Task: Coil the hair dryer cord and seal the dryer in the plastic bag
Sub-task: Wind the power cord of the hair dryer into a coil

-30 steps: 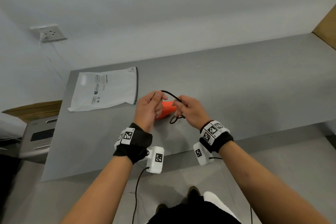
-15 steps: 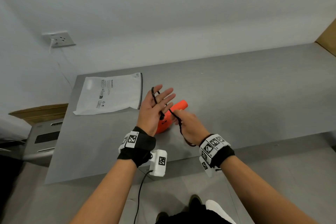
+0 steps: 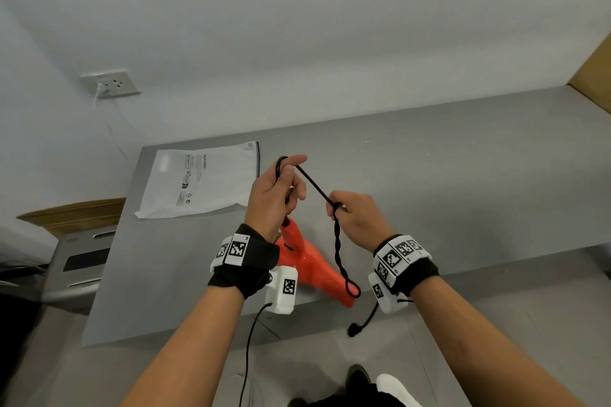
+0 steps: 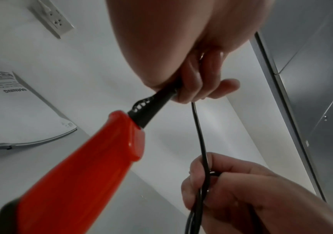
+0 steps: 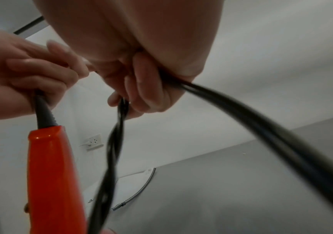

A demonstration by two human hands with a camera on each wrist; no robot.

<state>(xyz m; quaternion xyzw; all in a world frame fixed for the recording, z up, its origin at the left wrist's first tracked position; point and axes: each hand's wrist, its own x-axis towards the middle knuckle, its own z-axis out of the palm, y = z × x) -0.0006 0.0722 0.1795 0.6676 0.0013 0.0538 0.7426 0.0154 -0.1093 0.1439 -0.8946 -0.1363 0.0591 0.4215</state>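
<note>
The orange hair dryer (image 3: 310,263) hangs by its black cord (image 3: 314,185) above the grey table (image 3: 463,175), handle end up. My left hand (image 3: 276,195) grips the cord at the black strain relief (image 4: 151,102) and has a loop over its fingers. The cord runs taut to my right hand (image 3: 353,218), which grips it in a fist; a twisted loop (image 3: 340,258) dangles below, and the plug end (image 3: 353,329) hangs past the table edge. The orange dryer handle (image 5: 51,174) shows beside the twisted cord (image 5: 111,158) in the right wrist view. The white plastic bag (image 3: 201,180) lies flat at the table's far left.
A wall socket (image 3: 110,82) with a white cable sits on the wall to the left. A grey machine (image 3: 76,264) and cardboard (image 3: 76,213) stand left of the table. A brown board (image 3: 591,76) is at the far right. My shoes (image 3: 380,383) show on the floor.
The dryer has been lifted off the table and now hangs by its cord. My left hand has curled round the cord and risen; my right hand has pulled the cord taut.
</note>
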